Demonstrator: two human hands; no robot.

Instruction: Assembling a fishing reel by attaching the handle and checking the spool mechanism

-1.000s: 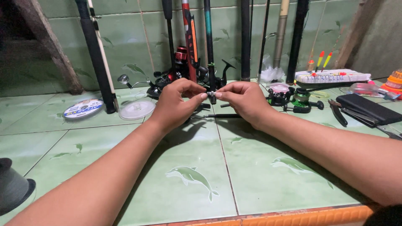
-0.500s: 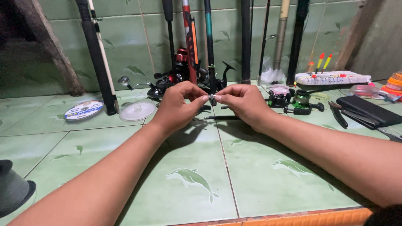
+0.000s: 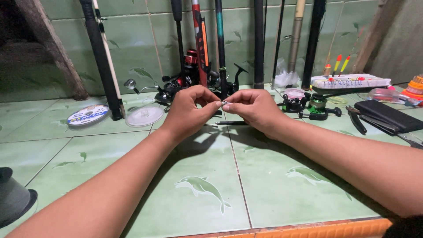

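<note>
My left hand and my right hand meet above the green tiled floor, fingertips pinched together on a tiny shiny metal fishing piece. Both hands hold it between thumb and forefinger; its exact shape is too small to tell. Just behind the hands lie several fishing reels, black and red, at the foot of the rods.
Several fishing rods lean on the green tiled wall. A line spool and a clear lid lie left; a dark spool sits at the near left. A green reel, pliers, black case and float box lie right.
The hands stay pinched together on the small piece; the fingers shift slightly and the piece sits a little closer to the middle.
</note>
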